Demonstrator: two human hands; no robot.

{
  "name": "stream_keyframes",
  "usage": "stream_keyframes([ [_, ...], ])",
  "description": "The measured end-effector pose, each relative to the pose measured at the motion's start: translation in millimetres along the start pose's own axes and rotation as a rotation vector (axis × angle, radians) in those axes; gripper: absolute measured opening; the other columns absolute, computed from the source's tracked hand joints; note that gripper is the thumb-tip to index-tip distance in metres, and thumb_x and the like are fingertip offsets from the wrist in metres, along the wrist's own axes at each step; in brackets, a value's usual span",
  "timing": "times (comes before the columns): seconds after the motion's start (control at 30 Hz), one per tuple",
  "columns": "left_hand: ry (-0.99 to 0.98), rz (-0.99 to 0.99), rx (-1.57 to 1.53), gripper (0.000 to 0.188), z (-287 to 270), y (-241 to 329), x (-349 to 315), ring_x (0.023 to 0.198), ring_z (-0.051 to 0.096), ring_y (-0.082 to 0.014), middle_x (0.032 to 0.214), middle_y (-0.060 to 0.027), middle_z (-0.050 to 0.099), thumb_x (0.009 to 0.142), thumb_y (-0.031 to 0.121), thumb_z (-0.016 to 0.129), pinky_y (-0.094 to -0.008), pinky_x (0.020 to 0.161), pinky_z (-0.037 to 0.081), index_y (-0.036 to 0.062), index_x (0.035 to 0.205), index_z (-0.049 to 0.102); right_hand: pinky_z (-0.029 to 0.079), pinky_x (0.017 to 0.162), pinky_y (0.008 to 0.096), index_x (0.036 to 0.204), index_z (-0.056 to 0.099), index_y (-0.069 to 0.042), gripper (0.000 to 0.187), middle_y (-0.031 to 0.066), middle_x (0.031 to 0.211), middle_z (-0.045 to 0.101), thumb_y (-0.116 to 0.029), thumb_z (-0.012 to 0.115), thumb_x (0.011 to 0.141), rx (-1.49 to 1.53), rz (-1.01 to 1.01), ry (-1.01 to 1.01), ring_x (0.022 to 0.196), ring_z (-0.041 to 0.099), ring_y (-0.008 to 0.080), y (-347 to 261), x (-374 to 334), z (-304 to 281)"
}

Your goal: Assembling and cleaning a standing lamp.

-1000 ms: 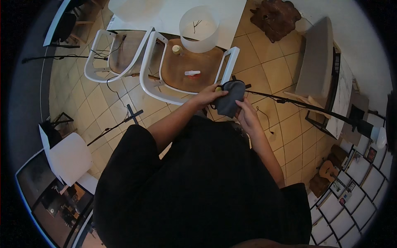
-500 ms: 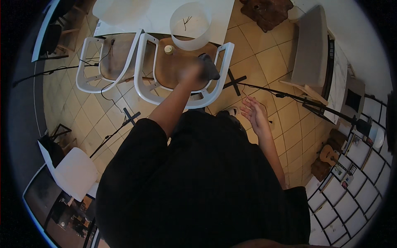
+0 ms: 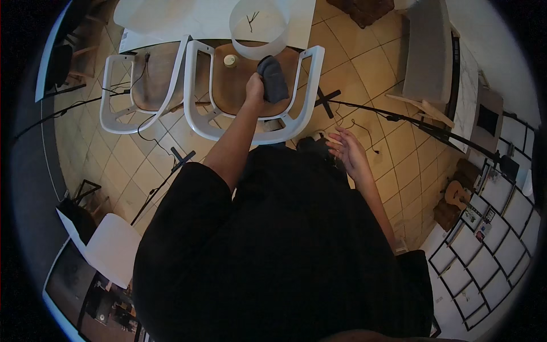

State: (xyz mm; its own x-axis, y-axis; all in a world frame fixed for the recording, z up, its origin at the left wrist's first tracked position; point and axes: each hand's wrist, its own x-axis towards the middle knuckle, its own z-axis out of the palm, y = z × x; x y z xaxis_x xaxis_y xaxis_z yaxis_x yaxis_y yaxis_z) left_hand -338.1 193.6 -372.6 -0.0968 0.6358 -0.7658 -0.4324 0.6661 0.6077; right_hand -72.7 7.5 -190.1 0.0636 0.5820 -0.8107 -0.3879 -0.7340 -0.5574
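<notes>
My left hand reaches over the seat of a white-framed chair and is closed on one side of a dark grey folded cloth. The cloth looks soft and thick, and hangs over the brown seat. My fingertips are hidden behind it. A small pale round tub sits on the same seat, left of the cloth. Lower right, my right hand is held over the floor with its fingers apart and nothing in them.
A frosted round bowl with dark twig-like pieces stands at the white table's near edge. Another white chair is at the left. Black stands with thin legs and cables cross the tiled floor. A grey bench is at the right.
My left hand and the grey cloth have shifted a little left over the seat, and the cloth has turned. The whole view has tilted slightly. My right hand stays open.
</notes>
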Motion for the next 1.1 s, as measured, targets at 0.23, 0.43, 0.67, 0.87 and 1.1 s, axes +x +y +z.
stream_keyframes([
  [0.23, 0.158, 0.123, -0.14, 0.036, -88, 15, 17, 0.092, 0.064, -0.0269, 0.1, -0.0129, 0.063, 0.095, 0.027, 0.047, -0.04, 0.082, 0.052, -0.0027, 0.11, 0.062, 0.054, 0.087, 0.0344, 0.138, 0.049, -0.005, 0.038, 0.0142, 0.126, 0.064, -0.026, 0.048, 0.106, -0.122, 0.018, -0.057, 0.104, 0.067, 0.0225, -2, 12, 9],
  [0.43, 0.671, 0.644, 0.275, 0.04, -169, 38, 5, 0.099, 0.064, -0.0321, 0.102, -0.0261, 0.065, 0.096, 0.027, 0.045, -0.0461, 0.089, 0.047, -0.007, 0.115, 0.055, 0.054, 0.087, 0.0346, 0.137, 0.05, -0.006, 0.036, 0.0138, 0.125, 0.064, -0.025, 0.047, 0.107, -0.185, 0.063, -0.058, 0.103, 0.067, 0.0219, -10, 35, 10],
  [0.67, 0.755, 0.57, 0.72, 0.033, -195, 33, -21, 0.097, 0.064, -0.0454, 0.103, -0.0307, 0.065, 0.093, 0.018, 0.053, -0.0506, 0.086, 0.048, -0.0025, 0.118, 0.055, 0.053, 0.086, 0.0328, 0.135, 0.052, -0.006, 0.036, 0.012, 0.122, 0.065, -0.027, 0.049, 0.106, -0.269, 0.06, -0.095, 0.101, 0.066, 0.0212, -63, 110, 44],
  [0.87, 0.939, 0.753, 1.212, 0.037, -211, 27, -3, 0.097, 0.058, -0.044, 0.103, -0.0197, 0.063, 0.089, 0.018, 0.06, -0.053, 0.088, 0.046, 0.0023, 0.122, 0.057, 0.054, 0.085, 0.033, 0.134, 0.054, -0.004, 0.035, 0.0123, 0.116, 0.066, -0.023, 0.051, 0.105, -0.432, -0.054, -0.296, 0.099, 0.067, 0.0205, -132, 191, 141],
  [1.1, 0.978, 0.513, 1.293, 0.034, -226, 39, 18, 0.099, 0.06, -0.0446, 0.112, -0.0219, 0.06, 0.092, 0.014, 0.056, -0.0535, 0.084, 0.05, 0.0002, 0.123, 0.05, 0.057, 0.088, 0.0353, 0.138, 0.045, 0.003, 0.044, 0.016, 0.122, 0.059, -0.018, 0.055, 0.101, -0.446, -0.128, -0.341, 0.102, 0.066, 0.0246, -155, 351, 241],
])
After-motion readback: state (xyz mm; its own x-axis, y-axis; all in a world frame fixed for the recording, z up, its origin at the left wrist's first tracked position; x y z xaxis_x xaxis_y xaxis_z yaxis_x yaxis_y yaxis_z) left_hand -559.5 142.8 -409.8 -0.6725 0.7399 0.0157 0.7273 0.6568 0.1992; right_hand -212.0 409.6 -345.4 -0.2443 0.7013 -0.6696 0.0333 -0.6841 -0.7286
